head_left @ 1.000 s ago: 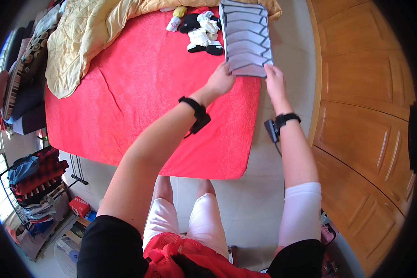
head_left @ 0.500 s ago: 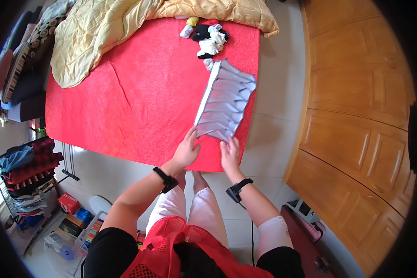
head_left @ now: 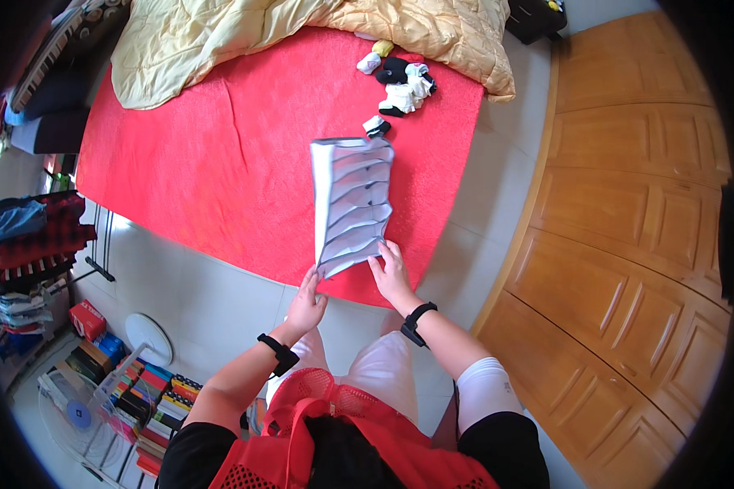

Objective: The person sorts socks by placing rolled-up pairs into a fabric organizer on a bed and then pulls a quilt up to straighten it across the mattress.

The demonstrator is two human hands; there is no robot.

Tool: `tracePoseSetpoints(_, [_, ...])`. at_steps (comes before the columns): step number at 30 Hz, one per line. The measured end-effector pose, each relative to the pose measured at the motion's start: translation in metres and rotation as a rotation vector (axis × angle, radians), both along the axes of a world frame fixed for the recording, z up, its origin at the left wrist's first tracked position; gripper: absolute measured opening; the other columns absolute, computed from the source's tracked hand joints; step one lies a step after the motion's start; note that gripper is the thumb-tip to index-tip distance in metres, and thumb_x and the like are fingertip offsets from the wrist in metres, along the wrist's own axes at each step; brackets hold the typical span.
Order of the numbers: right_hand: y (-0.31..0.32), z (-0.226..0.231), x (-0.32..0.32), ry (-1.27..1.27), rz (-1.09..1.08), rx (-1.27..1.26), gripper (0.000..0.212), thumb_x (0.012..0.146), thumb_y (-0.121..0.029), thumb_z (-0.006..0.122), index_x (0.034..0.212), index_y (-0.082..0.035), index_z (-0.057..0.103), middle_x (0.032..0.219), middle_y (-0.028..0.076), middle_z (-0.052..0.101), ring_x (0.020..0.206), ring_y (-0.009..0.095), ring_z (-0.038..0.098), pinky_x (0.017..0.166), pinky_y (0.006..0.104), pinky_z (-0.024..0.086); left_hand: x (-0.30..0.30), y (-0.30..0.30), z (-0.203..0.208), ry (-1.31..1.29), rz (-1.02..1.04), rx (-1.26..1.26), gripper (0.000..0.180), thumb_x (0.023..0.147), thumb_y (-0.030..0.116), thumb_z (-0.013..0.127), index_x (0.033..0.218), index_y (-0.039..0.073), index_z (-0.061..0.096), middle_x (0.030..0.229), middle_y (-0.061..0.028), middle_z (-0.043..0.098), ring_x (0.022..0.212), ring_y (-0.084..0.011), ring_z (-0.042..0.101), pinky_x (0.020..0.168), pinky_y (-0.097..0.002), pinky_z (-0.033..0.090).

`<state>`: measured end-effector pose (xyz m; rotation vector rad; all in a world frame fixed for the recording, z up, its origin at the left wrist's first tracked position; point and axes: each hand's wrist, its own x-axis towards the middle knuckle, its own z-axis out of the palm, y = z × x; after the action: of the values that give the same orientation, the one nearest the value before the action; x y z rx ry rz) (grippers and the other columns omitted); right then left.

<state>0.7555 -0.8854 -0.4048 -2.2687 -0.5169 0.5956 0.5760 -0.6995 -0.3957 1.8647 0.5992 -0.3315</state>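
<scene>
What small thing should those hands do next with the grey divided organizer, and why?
I'd probably ease the right hand outward to straighten the organizer: that hand and the left hand hold its near corners, and its right edge looks wavy while its left side runs straighter.

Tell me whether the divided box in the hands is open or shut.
Open: no lid covers the divided box, and its row of dividers shows from above.

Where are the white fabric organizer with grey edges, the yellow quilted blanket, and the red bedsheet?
White fabric organizer with grey edges [head_left: 354, 200], head view: among its dividers.
Yellow quilted blanket [head_left: 175, 57], head view: its left part.
Red bedsheet [head_left: 212, 179], head view: bare area left of the organizer.
</scene>
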Motion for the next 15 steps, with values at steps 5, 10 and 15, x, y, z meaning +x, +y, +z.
tracePoseSetpoints(5, [-0.051, 0.005, 0.013, 0.081, 0.135, -0.038, 0.052, 0.096, -0.025, 0.065, 0.136, 0.006, 0.052, 0.139, 0.029, 0.05, 0.126, 0.044, 0.054, 0.105, 0.0454, 0.047, -0.009, -0.065, -0.014, 0.104, 0.018, 0.037, 0.069, 0.093, 0.017, 0.066, 0.152, -0.004, 0.035, 0.161, -0.0273, 0.027, 0.14, -0.0408, 0.045, 0.108, -0.0419, 0.048])
tracePoseSetpoints(10, [-0.042, 0.0, 0.067, 0.033, 0.244, 0.132, 0.057, 0.095, -0.023, 0.064, 0.138, 0.01, 0.046, 0.143, 0.032, 0.048, 0.131, 0.046, 0.05, 0.11, 0.0455, 0.043, 0.024, -0.11, -0.015, 0.089, 0.338, -0.061, 0.073, 0.096, 0.011, 0.064, 0.156, -0.006, 0.026, 0.163, -0.0247, 0.023, 0.145, -0.0355, 0.039, 0.111, -0.0427, 0.046])
tracePoseSetpoints(15, [-0.006, 0.004, 0.109, -0.061, 0.332, 0.138, 0.064, 0.094, -0.028, 0.065, 0.139, 0.013, 0.046, 0.15, 0.032, 0.042, 0.135, 0.045, 0.047, 0.113, 0.0443, 0.041, 0.061, -0.124, -0.019, -0.082, 0.567, -0.009, 0.073, 0.095, 0.015, 0.066, 0.154, -0.007, 0.029, 0.161, -0.0287, 0.024, 0.138, -0.0388, 0.048, 0.109, -0.0421, 0.048])
